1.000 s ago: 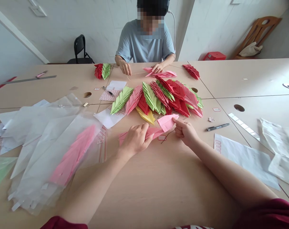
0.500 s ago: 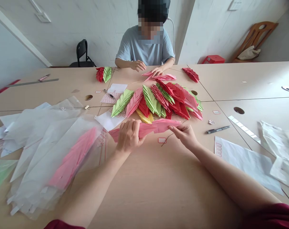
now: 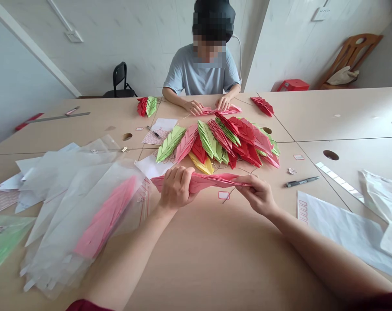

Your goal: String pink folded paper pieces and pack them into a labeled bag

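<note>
Now clamping the pink paper (image 3: pixel 210 181) in the left hand (image 3: pixel 176 188) and pinching its end in the right hand (image 3: pixel 257 193), perhaps to keep it taut, though partly hidden.

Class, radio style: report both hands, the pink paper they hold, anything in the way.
Left hand around pink paper. Right hand on its right end. Colourful paper pile just beyond, not blocking.

head-worn view, facing forward, tilted down
</note>
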`<state>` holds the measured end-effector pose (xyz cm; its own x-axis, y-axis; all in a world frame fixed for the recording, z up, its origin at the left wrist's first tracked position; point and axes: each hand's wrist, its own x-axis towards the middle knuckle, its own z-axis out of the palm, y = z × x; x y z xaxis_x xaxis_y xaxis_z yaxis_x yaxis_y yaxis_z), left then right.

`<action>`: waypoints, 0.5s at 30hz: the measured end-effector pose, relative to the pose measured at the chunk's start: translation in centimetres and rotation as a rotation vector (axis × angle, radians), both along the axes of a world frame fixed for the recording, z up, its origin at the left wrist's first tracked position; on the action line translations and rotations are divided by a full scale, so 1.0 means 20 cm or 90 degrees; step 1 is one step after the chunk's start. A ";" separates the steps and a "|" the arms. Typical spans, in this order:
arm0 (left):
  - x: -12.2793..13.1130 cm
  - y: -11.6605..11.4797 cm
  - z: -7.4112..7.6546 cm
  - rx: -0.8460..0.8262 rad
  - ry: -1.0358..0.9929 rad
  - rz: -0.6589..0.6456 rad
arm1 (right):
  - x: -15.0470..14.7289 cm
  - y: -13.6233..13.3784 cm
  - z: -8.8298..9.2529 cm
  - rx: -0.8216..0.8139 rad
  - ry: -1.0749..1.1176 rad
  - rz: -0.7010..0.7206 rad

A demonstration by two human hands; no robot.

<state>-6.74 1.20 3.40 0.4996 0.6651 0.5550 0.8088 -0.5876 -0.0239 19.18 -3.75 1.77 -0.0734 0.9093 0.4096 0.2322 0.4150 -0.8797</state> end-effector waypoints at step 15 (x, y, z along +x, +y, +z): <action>-0.01 -0.01 -0.01 0.028 0.038 0.036 | 0.00 0.00 0.00 -0.030 -0.036 0.026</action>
